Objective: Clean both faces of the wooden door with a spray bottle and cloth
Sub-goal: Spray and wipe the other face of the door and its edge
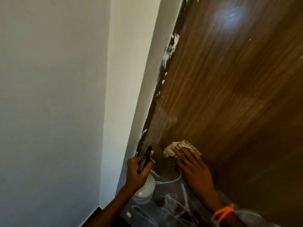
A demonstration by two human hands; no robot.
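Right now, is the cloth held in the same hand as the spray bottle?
No: the left hand grips the spray bottle, while the right hand presses the cloth.

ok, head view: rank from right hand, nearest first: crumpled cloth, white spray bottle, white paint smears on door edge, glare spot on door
1. Crumpled beige cloth, under right hand fingers.
2. White spray bottle, left, in left hand.
3. White paint smears, up door edge.
4. Glare spot, top.
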